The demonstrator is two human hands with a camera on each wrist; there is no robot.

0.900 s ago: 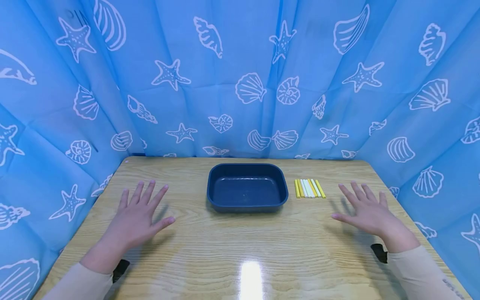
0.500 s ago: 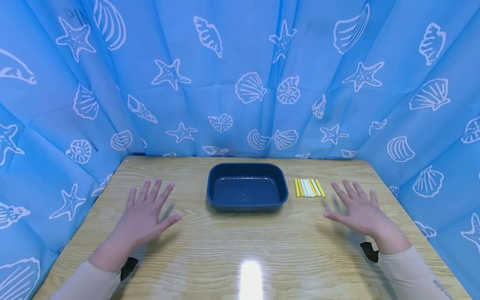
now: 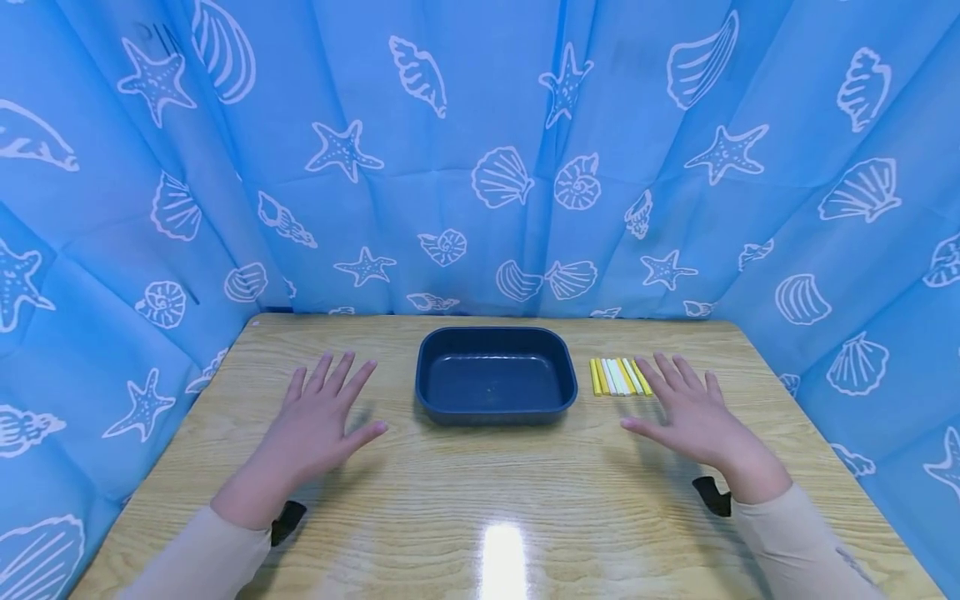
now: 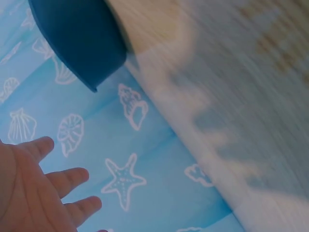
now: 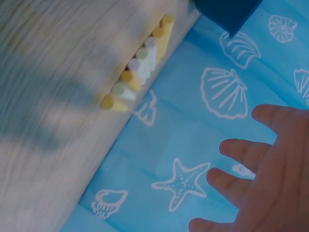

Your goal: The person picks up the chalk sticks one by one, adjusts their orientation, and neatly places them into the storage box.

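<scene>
A dark blue rectangular tub [image 3: 495, 416] with rounded corners stands at the middle of the table's far half. Right of it lies a row of yellow and white chalk sticks [image 3: 619, 377], side by side; their round ends show in the right wrist view. My left hand [image 3: 318, 425], fingers spread and holding nothing, hovers over the table left of the tub. My right hand [image 3: 697, 417], also spread and holding nothing, is nearest the chalk; in the head view its fingertips overlap the row's right end. I see no contact with the sticks.
The wooden table [image 3: 420, 508] has a bright glare spot near its front. A blue curtain [image 3: 465, 108] printed with shells and starfish encloses the back and both sides. Black bands show at both wrists.
Both hands have moved inward toward the middle of the table, the left one to the right, the right one to the left and nearer the chalk. The tub and chalk stay put.
</scene>
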